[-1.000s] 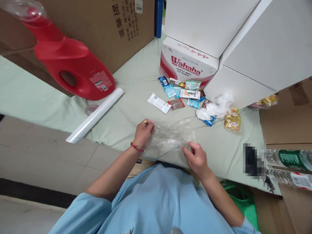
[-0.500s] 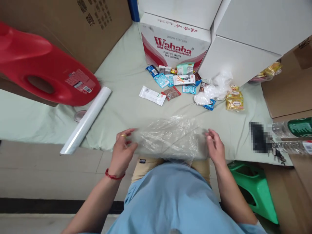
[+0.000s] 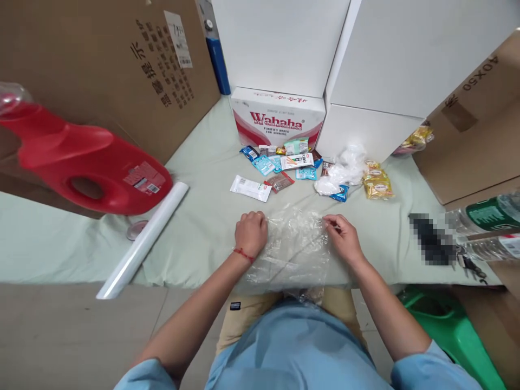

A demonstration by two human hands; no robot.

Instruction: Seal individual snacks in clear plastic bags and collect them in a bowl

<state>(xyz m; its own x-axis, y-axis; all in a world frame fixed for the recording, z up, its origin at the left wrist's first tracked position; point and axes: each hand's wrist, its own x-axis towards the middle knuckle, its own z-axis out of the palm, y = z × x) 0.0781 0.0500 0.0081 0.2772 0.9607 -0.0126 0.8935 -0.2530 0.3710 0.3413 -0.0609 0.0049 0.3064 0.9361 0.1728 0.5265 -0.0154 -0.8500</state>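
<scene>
A crinkled clear plastic bag (image 3: 294,246) lies spread at the table's front edge, its lower end hanging over towards my lap. My left hand (image 3: 251,235), with a red string bracelet at the wrist, is closed at the bag's upper left edge, knuckles up and fingertips hidden. At the upper right corner my right hand (image 3: 343,238) pinches the film between thumb and fingers. Beyond the bag lie a white snack packet (image 3: 251,188) and a brown-red snack packet (image 3: 279,182), both apart from my hands.
Several small snack packets (image 3: 298,161) lie before a Wahaba-style red and white carton (image 3: 278,122). A crumpled white plastic bag (image 3: 345,170) and yellow packets (image 3: 377,181) sit to their right. A white roll (image 3: 142,244) and red jug (image 3: 97,168) stand left; bottles (image 3: 487,214) lie right.
Both hands have moved forward and inward onto the clear bag's upper edge; the left has turned knuckles up and closed. The bag now lies flatter. The camera view has tilted up.
</scene>
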